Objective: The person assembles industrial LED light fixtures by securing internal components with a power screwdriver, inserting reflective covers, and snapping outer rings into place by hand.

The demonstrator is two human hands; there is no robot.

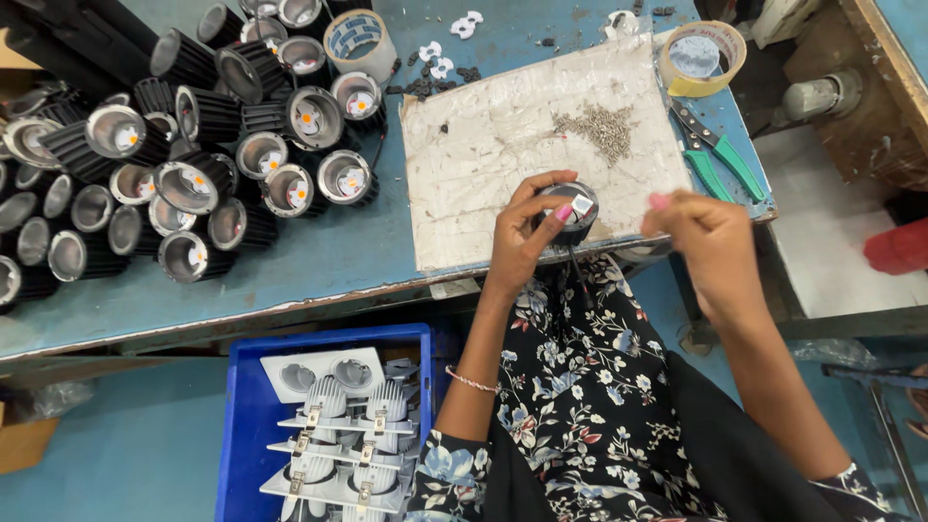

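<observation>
Far left: lamp housings (193,145), dozens heaped, too many to count. Near left: one blue crate (253,425) of finished fittings. Centre: one white mat (503,164); left hand (522,242) clasps one lamp (570,208) at its near edge. Right hand (710,237) pinched narrow, contents unclear. Two tape rolls; one cutter (720,155). Risk: lamp slips off the edge.

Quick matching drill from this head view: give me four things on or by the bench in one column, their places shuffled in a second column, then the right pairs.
1. black lamp housing
2. pile of screws
3. green-handled pliers
4. blue crate

A. below the bench edge, holding white fixtures
B. on the white board, far side
C. in the left hand
D. right bench edge, below a tape roll

Pairs: 1-C, 2-B, 3-D, 4-A
</observation>
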